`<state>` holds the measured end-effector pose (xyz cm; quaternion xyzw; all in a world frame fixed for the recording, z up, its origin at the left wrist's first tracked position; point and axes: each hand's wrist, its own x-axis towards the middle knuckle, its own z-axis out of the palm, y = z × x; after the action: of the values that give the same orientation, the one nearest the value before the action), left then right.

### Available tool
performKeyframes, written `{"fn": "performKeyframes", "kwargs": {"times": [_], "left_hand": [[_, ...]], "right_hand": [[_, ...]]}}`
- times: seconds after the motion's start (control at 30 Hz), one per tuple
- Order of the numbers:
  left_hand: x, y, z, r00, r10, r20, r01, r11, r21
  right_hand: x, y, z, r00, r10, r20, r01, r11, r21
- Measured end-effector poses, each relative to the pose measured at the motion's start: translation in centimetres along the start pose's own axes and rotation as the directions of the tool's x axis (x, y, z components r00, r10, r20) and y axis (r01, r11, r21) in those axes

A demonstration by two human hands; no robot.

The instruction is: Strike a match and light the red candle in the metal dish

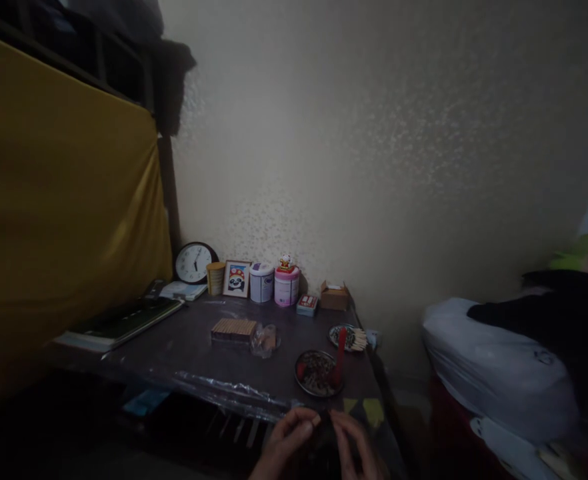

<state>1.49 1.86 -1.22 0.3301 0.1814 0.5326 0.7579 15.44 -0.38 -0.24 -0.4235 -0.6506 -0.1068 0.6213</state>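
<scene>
My left hand (289,437) is at the table's front edge, thumb and forefinger pinched on a small tan piece (316,420) whose kind is unclear. Close beside it, my right hand (355,441) has its fingertips pressed together; anything between them is too dark to make out. Just beyond the hands is a round dish (301,388) of dark and pale bits, with a red spoon (341,353) standing up out of it. Farther back, pale sticks (359,339) lie across a smaller dish (335,331). Yellow pieces (373,411) lie beside my right hand.
A brown ribbed block (234,329) and a crumpled clear plastic bag (264,341) lie mid-table. Along the wall stand a clock (194,262), a panda picture (237,279), two canisters (261,283) and a cardboard box (334,297). A white bag (499,373) is at right.
</scene>
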Motion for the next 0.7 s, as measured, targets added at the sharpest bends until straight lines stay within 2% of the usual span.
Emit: {"fn": "performKeyframes", "kwargs": {"times": [0.03,0.1,0.3,0.53,0.7], "left_hand": [[-0.3,0.3,0.4,1.0,0.008,-0.016,-0.008,1.0,0.023],[-0.8,0.8,1.3,0.998,0.004,-0.057,-0.001,0.999,0.05],[-1.6,1.7,3.0,0.998,0.022,-0.052,-0.019,0.999,0.046],[-1.9,1.4,2.8,0.999,0.042,-0.014,-0.04,0.994,0.105],[-1.0,0.3,2.0,0.999,0.043,-0.032,-0.04,0.997,0.067]], "right_hand": [[0.3,-0.2,-0.4,0.999,-0.036,0.04,0.035,0.999,0.019],[0.8,-0.7,-0.9,0.999,-0.031,0.009,0.031,0.999,0.031],[1.4,-1.6,-1.2,1.0,-0.021,-0.02,0.021,1.0,0.007],[0.7,-0.7,-1.0,1.0,-0.025,-0.012,0.025,1.0,-0.003],[0.4,-0.5,-0.8,1.0,-0.008,-0.015,0.008,1.0,0.013]]}}
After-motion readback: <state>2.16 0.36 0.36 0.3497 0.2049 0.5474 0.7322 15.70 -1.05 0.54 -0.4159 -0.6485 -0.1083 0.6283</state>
